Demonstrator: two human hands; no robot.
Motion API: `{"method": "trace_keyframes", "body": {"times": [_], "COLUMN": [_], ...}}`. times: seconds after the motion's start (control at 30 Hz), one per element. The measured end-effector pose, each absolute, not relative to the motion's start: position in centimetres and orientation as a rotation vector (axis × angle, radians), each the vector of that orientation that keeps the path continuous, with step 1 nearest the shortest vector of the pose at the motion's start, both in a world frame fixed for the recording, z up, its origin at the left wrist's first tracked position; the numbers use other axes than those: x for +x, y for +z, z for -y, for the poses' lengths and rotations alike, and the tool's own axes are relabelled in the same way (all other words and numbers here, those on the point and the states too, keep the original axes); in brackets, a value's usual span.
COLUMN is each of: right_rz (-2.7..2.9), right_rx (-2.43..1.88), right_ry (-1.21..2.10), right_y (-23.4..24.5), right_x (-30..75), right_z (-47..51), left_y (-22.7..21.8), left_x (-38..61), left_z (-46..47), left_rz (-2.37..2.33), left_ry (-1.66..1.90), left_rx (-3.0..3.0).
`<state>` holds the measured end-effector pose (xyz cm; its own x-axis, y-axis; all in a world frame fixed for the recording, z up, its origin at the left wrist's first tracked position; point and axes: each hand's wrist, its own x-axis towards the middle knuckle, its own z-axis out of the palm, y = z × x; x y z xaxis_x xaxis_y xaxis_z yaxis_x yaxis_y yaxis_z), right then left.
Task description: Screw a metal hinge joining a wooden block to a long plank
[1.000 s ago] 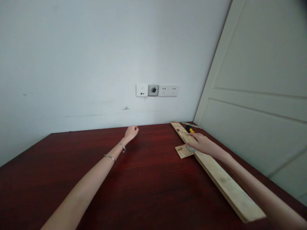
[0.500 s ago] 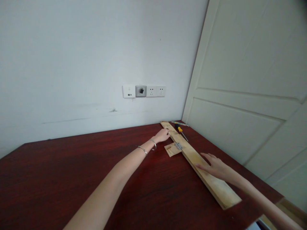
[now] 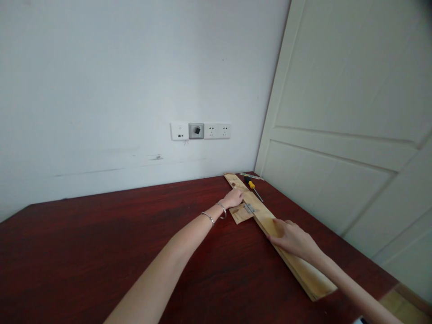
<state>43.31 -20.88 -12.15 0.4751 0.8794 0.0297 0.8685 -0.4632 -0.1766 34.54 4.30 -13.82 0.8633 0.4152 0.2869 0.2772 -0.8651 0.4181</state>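
Observation:
A long pale wooden plank (image 3: 302, 267) lies slantwise on the dark red tabletop. Beside its left edge is a small flat piece of wood (image 3: 238, 215), joined to it by a metal hinge (image 3: 249, 208). My left hand (image 3: 233, 197), with two bangles on the wrist, is closed at the plank's left edge just beyond the hinge; its fingertips are hidden. Further down the plank, my right hand (image 3: 295, 238) grips it across its width, thumb on the near edge and fingers towards the far one. A yellow and black screwdriver (image 3: 252, 185) lies right of the plank.
The red tabletop (image 3: 118, 252) meets a white wall (image 3: 118, 90) at the back. Wall sockets (image 3: 218, 131) sit above it. A white panelled door or cabinet front (image 3: 337, 112) rises along the right side. A thin patterned strip (image 3: 253, 176) lies in the far corner.
My left hand has drawn nearer along the plank, close to the hinge. My right hand, earlier spread over the plank, has come down onto it and closed around its edges.

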Motion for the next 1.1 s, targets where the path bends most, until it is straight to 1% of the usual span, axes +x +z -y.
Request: {"method": "trace_keyframes", "body": {"times": [0.3,0.43,0.57,0.7,0.97,1.03,1.1], "right_rz": [1.429,1.408,1.434,1.490,1.657,1.735,1.816], "right_rx": [-2.453,-2.449,-2.418,-2.369,-2.220,-2.189,-2.156], "right_ry": [0.052,0.078,0.009,-0.040,-0.101,-0.081,0.007], "right_y": [-12.7,-12.1,-11.0,-9.9,-8.3,-7.8,-7.3], "right_x": [42.8,42.1,40.7,38.9,33.3,31.8,30.1], "right_z": [21.7,22.1,22.6,22.6,21.3,20.9,20.5], "left_y": [-13.0,-12.1,-11.3,-11.1,-10.6,-10.6,-10.7], "left_x": [34.2,33.5,32.1,30.0,23.7,21.4,19.2], "left_z": [-4.4,-5.3,-6.7,-8.0,-9.6,-9.9,-10.1], "left_rz": [-0.585,-0.754,-0.955,-1.096,-1.124,-1.126,-1.130], "left_ry": [0.586,0.753,0.917,0.982,1.092,1.116,1.130], "left_rx": [2.540,2.391,2.176,1.958,1.669,1.627,1.601]}}
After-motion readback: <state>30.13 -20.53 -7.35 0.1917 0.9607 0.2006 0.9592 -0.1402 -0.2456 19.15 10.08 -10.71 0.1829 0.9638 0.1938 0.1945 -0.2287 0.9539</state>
